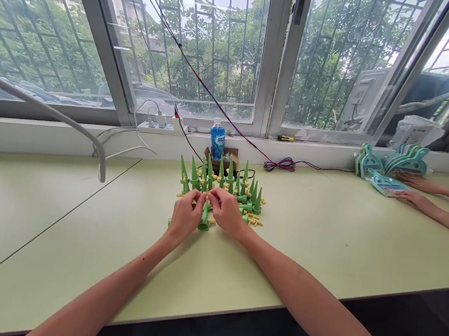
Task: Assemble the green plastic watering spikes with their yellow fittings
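Note:
My left hand and my right hand meet fingertip to fingertip above the table, both closed in a pinch. Between the fingertips shows a bit of a small yellow plastic fitting, mostly hidden by the fingers. Just under it is a green plastic spike, its wide ribbed end toward me and its narrow end between my hands. Behind my hands stand several green cone-shaped spikes, points up, some with yellow fittings in their sides. Loose yellow fittings and lying green spikes are right of my right hand.
A blue bottle and a small cardboard box stand behind the spikes. Coiled cable lies near the windowsill; a white bent tube hangs at left. At right, another person's hands touch packaged teal items.

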The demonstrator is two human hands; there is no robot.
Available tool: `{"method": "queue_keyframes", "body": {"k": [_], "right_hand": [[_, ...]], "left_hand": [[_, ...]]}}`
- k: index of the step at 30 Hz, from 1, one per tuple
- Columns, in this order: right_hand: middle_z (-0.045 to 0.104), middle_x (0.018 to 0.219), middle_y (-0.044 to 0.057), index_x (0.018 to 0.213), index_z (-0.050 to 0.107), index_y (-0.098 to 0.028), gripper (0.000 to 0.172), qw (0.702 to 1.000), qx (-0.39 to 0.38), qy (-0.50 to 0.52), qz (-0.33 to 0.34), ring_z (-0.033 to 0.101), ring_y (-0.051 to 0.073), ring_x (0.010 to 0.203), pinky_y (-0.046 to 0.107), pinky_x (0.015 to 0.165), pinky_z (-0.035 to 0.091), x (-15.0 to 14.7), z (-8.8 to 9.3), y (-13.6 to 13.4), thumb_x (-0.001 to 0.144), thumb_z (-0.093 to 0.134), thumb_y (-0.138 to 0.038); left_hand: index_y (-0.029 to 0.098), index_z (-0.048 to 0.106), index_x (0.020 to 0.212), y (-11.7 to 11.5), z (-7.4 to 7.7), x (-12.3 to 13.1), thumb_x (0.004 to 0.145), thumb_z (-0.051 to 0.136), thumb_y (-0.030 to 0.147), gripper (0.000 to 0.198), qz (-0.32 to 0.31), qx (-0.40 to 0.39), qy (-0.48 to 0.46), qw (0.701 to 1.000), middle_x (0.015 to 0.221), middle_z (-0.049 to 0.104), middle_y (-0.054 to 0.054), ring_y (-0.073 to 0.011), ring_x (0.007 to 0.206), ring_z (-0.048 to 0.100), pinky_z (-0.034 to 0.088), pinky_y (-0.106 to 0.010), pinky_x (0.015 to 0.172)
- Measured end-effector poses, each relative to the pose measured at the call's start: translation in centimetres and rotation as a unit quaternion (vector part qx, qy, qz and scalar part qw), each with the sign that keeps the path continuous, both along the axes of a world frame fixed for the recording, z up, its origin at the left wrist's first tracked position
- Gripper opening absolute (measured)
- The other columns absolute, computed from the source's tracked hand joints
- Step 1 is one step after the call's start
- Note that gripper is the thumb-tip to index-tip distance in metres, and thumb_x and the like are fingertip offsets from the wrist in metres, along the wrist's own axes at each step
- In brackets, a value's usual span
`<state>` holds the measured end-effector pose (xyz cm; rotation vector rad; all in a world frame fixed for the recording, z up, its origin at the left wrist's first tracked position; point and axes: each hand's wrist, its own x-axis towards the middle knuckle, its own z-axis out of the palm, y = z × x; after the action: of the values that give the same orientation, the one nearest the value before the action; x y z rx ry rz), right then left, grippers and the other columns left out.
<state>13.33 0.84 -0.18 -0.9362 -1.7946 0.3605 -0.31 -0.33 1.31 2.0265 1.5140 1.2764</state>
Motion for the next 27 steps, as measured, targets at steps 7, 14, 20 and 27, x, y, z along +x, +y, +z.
{"method": "queue_keyframes", "body": {"k": [7,14,20,27], "right_hand": [[0.055,0.075,0.0,0.082,0.053,-0.018,0.022,1.0,0.002,0.004,0.002,0.048,0.013,0.067,0.022,0.064,0.037,-0.02,0.1,0.11,0.097,0.039,-0.026],[0.054,0.073,0.0,0.078,0.052,-0.019,0.022,0.999,0.024,0.025,0.006,0.047,0.013,0.066,0.024,0.063,0.036,-0.06,-0.29,0.35,0.095,0.04,-0.026],[0.055,0.073,0.0,0.077,0.052,-0.019,0.022,0.999,0.024,0.024,0.016,0.048,0.013,0.065,0.024,0.063,0.037,0.03,-0.3,0.27,0.095,0.042,-0.026],[0.055,0.072,0.0,0.078,0.053,-0.019,0.021,0.999,0.028,0.017,0.009,0.047,0.013,0.065,0.024,0.062,0.036,0.04,-0.29,0.24,0.095,0.041,-0.024]], "left_hand": [[0.02,0.054,0.073,-0.09,0.12,-0.05,0.089,0.045,0.041,0.028,0.008,0.008,0.003,1.0,0.061,0.052,0.003,-0.0109,0.049,0.042,0.035,-0.024,0.052],[0.019,0.053,0.073,0.3,-0.24,-0.14,0.089,0.046,0.043,0.03,-0.012,-0.005,-0.039,0.999,0.065,0.055,0.002,-0.0092,0.048,0.042,0.035,-0.022,0.048],[0.02,0.052,0.072,0.59,-0.86,0.11,0.089,0.046,0.047,0.033,-0.043,-0.037,-0.091,0.994,0.056,0.047,0.004,-0.0091,0.043,0.042,0.034,-0.022,0.044],[0.021,0.045,0.07,0.51,-0.03,0.1,0.087,0.048,0.051,0.035,-0.075,-0.096,-0.195,0.973,0.052,0.04,0.007,-0.0084,0.037,0.037,0.03,-0.022,0.036]]}}
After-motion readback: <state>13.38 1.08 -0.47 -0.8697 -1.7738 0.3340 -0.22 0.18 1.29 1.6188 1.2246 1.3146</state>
